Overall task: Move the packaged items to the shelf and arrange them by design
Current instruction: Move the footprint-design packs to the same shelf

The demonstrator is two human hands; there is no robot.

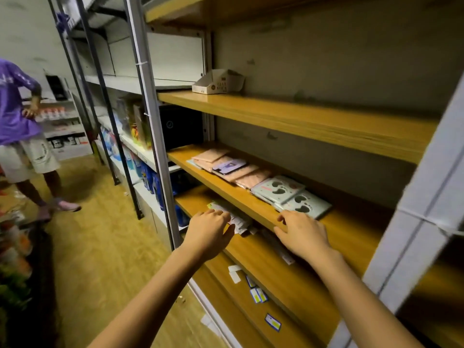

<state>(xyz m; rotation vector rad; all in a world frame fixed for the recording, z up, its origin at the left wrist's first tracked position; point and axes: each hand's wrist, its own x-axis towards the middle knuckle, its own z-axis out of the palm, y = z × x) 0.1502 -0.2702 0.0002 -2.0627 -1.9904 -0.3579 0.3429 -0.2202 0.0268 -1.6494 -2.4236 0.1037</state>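
Note:
A wooden shelf (pixel 226 189) holds a row of flat packaged items: pink packs (pixel 211 155), a purple pack (pixel 229 165) on top of them, and pale green packs with footprint designs (pixel 291 194) at the right end. On the shelf below lies a loose pile of white packaged items (pixel 238 219). My left hand (pixel 209 233) hovers at that pile with fingers apart, holding nothing. My right hand (pixel 301 233) rests with spread fingers on the front edge of the upper shelf, beside the footprint packs.
A small open cardboard display box (pixel 217 82) stands on the shelf above. Grey metal uprights (pixel 150 116) frame the shelves. Price labels (pixel 258 295) lie on the lowest board. A person in a purple shirt (pixel 17 116) stands at the left on the wooden floor.

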